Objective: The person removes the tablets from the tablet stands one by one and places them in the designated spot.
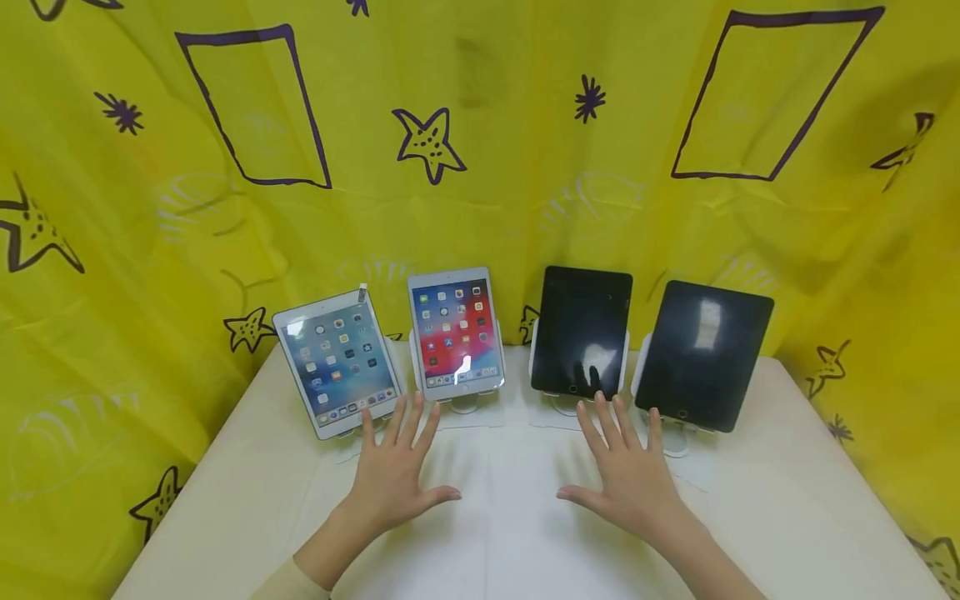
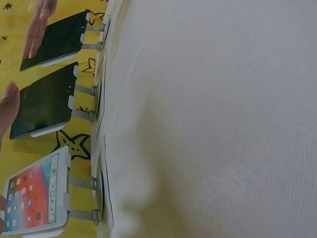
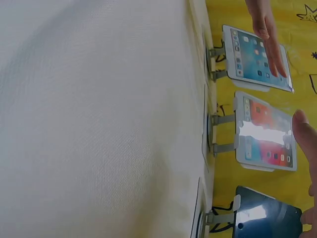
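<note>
Both hands hover palm down over the white table with fingers straight and spread, holding nothing. In the head view the left hand [image 1: 393, 479] is in front of two white tablets: the outer tablet [image 1: 339, 362] shows a blue home screen, the inner tablet [image 1: 456, 333] a red and blue one. The right hand [image 1: 630, 475] is in front of two dark-screened tablets, an inner black tablet [image 1: 583, 333] and an outer black tablet [image 1: 703, 354]. Fingertips overlap the lower edges of some tablets in this view. The left wrist view shows the right hand [image 2: 39, 25] beyond the tablets.
Each tablet leans on a stand with hinged arms [image 2: 84, 183] and a flat base. The white table [image 1: 495, 533] stretches toward the viewer. A yellow curtain [image 1: 510, 217] with drawn stars and frames hangs behind and along both sides.
</note>
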`<state>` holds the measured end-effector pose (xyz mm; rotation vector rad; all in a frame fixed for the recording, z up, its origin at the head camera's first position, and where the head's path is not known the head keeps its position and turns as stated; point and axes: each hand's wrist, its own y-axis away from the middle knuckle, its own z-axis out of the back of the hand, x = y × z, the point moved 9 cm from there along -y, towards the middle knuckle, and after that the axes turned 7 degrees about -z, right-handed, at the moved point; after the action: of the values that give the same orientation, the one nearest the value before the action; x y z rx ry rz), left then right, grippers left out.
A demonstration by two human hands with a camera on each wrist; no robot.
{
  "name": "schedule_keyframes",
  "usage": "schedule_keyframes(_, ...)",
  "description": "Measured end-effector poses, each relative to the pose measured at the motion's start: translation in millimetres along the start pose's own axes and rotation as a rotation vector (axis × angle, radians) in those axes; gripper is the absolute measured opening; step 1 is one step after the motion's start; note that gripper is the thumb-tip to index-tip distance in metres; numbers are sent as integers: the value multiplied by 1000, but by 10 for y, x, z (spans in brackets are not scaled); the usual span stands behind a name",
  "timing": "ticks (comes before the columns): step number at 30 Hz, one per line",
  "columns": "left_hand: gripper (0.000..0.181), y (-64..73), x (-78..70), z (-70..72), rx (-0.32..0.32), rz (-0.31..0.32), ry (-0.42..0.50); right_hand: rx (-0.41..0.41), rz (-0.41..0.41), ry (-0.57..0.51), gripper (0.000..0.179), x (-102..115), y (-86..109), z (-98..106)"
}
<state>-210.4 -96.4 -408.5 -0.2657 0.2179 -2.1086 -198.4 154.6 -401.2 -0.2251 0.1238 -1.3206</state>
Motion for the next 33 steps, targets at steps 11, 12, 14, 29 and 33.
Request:
schedule_keyframes(11,106,76,114,22,-20,59,35,-32,33,20,106,148,-78,-5)
schedule_keyframes(12,106,85,128,15,-19,63,38,-28,30,13,106,162,-86,-5)
schedule_keyframes(14,106,107,154,10,-16,65,39,-21,27,20,106,194,-103,-2)
schedule_keyframes(29,104,261,394,93,-72,100,-1,-21,76,-6,104,458,-266,21)
schedule_keyframes(33,104,287,450,110,-69,121,1,-21,71,-6,103,509,-327,6)
